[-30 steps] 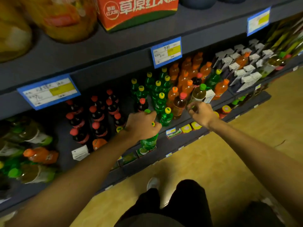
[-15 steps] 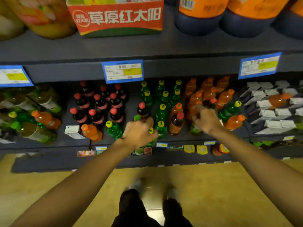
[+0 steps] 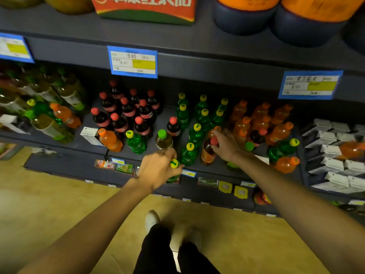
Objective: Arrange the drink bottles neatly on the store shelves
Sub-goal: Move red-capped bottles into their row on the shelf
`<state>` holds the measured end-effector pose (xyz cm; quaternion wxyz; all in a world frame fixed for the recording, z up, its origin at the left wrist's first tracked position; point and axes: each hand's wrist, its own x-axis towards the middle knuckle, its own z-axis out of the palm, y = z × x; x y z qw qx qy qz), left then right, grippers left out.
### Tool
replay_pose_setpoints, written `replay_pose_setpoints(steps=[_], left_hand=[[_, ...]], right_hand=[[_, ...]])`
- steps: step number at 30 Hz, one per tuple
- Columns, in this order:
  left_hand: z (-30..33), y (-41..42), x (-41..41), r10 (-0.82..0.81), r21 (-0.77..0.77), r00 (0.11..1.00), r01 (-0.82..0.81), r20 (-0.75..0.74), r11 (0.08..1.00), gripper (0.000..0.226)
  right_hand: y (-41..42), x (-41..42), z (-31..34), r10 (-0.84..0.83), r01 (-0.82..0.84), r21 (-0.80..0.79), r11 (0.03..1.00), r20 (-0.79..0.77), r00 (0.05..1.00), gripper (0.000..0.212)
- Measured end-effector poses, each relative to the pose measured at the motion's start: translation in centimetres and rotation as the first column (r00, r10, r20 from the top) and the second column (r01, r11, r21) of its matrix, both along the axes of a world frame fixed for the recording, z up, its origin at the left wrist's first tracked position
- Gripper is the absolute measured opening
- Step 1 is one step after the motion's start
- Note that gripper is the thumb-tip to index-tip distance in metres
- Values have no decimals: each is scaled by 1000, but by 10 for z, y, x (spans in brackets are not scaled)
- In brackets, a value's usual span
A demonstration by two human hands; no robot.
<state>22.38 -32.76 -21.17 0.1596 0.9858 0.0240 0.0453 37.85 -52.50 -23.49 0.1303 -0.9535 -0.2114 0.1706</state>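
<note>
The left hand [image 3: 158,171] is still holding a green bottle [image 3: 174,171] at the shelf [image 3: 83,149] front; the right hand [image 3: 225,147] is now gripping a red-capped bottle [image 3: 208,153] just right of it, ready to sort.

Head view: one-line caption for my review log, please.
Left hand grips a yellow-capped green bottle; right hand holds a red-capped orange bottle.

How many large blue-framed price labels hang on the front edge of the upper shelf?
3. Left label, cut by the picture's edge; centre label, above the red-capped bottles; right label, toward the right side. Others may lie outside the view.
</note>
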Motion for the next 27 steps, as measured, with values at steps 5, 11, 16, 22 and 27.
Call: replay_pose_setpoints(steps=[5,11,16,22,27], left_hand=[[7,12,-7,104,-63,995,-104,2,993,52],[10,22,-11,121,-186,988,-138,-98,973,43],[1,21,-5,52,-200,980,-91,-191,976,46],[0,-8,16,-32,-199,978,-10,-205,980,48],[-3,-37,47,-164,-136,962,137,-217,981,53]], right_hand=[[12,14,-24,19,-23,-48,999,-77,997,35],[17,12,-18,68,-74,-90,993,-72,995,34],[1,-6,-1,70,-68,-30,997,66,995,32],[-23,-19,29,-9,4,43,999,120,993,24],[-54,-30,43,-38,19,104,994,185,982,22]])
